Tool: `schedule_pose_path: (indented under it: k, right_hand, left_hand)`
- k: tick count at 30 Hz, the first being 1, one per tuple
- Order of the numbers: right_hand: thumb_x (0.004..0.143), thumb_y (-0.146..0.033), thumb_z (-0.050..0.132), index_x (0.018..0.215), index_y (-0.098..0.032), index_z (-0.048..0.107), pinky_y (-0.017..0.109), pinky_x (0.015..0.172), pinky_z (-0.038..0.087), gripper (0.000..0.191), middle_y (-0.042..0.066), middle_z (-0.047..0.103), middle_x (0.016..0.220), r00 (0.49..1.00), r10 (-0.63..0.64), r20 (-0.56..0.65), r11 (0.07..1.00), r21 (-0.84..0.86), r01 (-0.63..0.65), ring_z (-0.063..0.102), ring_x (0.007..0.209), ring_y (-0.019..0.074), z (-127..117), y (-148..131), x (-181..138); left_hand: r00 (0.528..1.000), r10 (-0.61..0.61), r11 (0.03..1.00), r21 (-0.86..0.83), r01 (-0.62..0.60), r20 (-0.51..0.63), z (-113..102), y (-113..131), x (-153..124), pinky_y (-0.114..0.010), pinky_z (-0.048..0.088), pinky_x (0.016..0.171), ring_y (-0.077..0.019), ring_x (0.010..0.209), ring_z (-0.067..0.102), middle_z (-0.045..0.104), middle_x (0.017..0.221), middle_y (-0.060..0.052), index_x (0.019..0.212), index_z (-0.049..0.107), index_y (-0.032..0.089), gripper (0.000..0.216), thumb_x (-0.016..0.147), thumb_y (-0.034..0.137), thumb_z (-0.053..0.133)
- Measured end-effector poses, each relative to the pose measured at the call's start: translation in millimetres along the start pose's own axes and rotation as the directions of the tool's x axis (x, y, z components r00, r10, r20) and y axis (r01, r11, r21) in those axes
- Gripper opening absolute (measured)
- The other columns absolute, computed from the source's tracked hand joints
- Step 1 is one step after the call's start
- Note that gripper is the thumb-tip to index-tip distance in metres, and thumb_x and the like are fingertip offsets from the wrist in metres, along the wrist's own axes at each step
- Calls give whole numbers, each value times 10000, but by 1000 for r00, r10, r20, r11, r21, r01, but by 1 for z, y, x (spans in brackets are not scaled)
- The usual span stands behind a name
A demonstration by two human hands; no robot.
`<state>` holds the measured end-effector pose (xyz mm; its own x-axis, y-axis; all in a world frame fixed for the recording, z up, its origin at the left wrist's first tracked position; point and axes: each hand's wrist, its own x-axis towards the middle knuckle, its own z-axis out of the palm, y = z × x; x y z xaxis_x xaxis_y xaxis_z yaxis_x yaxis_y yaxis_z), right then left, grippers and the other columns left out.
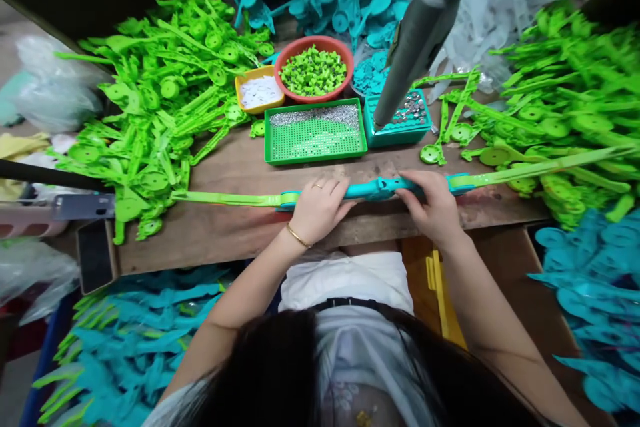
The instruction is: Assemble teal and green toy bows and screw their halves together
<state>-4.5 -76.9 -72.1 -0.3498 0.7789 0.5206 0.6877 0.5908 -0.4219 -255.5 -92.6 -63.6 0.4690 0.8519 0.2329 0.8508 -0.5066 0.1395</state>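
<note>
A long, slim plastic piece [373,191], teal in the middle with a lime-green arm at each end, stretches sideways above the wooden bench near its front edge. My left hand [320,210] is closed over the left part of the teal section, knuckles up. Around its right part my right hand [436,208] is closed, thumb below and fingers on top. The lime-green arms reach far out to both sides, the right one passing over a heap. Just behind lies a green perforated tray [315,155] with small metal bits.
Heaps of lime-green parts [165,87] and more green parts [560,107] flank the bench [220,233]. A grey post [417,47] slants down beside a teal box [400,137]. Behind stand a red bowl [287,88] and yellow dish [254,109]. A phone [95,257] lies left.
</note>
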Motion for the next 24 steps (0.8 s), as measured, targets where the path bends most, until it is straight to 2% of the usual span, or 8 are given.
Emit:
schedule_pose_path:
  k: [3, 6, 10, 13, 16, 20, 24]
  right_hand:
    - [877, -248, 604, 1074, -234, 625, 394, 895, 473, 199, 70, 699, 1074, 999, 27, -22, 1000, 6, -27, 644, 1027, 215, 1, -4, -3]
    - [874, -241, 607, 1029, -234, 642, 393, 876, 474, 159, 68, 702, 1042, 1000, 14, -26, 1000, -12, -15, 653, 993, 208, 4, -19, 1]
    - [821, -203, 662, 1086, -250, 636, 398, 840, 483, 270, 76, 700, 1055, 989, -145, 1, 989, -10, 145, 654, 966, 229, 4, -47, 18]
    - [783, -181, 698, 1140, -248, 624, 426, 822, 489, 371, 103, 692, 1089, 970, -242, 13, 970, 24, 242, 655, 956, 271, 7, -63, 37]
    - [781, -187, 702, 1119, -222, 624, 459, 826, 488, 348, 127, 693, 1079, 953, -301, 35, 950, 96, 296, 657, 951, 310, 18, -78, 58]
    - [835, -253, 645, 1072, -191, 631, 453, 761, 481, 245, 142, 700, 1047, 925, -363, 112, 928, 127, 349, 651, 902, 330, 39, -100, 84]
    - [889, -285, 559, 1075, -211, 621, 415, 695, 448, 209, 117, 690, 987, 902, -393, 181, 919, 107, 379, 623, 847, 287, 60, -126, 102]
  left_hand:
    - [1000, 11, 999, 30, -12, 21, -3, 5, 2, -380, 457, 762, -274, 861, 643, 683, 955, -127, 1201, 596, 105, 459, 895, 446, 583]
    - [999, 38, 999, -8, -38, 29, -7, 9, 5, -380, 461, 779, -281, 900, 649, 681, 994, -139, 1263, 554, 101, 555, 856, 468, 638]
    - [998, -13, 998, -61, 9, -64, -21, 7, -1, -345, 478, 791, -252, 936, 662, 693, 1027, -135, 1260, 537, 90, 535, 908, 493, 551]
    - [991, -37, 998, -64, 29, -128, -39, -5, -15, -326, 491, 778, -221, 918, 674, 702, 1012, -114, 1226, 555, 107, 515, 953, 527, 433]
    - [979, -107, 994, -38, 102, -174, -57, -21, -35, -329, 505, 753, -217, 894, 686, 709, 978, -112, 1222, 565, 105, 545, 964, 549, 382]
    - [953, -226, 974, -79, 214, -202, -71, -41, -59, -311, 523, 758, -222, 913, 703, 725, 973, -123, 1249, 555, 83, 594, 927, 574, 464]
    - [928, -330, 939, -162, 304, -173, -81, -55, -77, -301, 541, 756, -212, 890, 714, 730, 1029, -89, 1407, 416, 134, 659, 909, 554, 518]
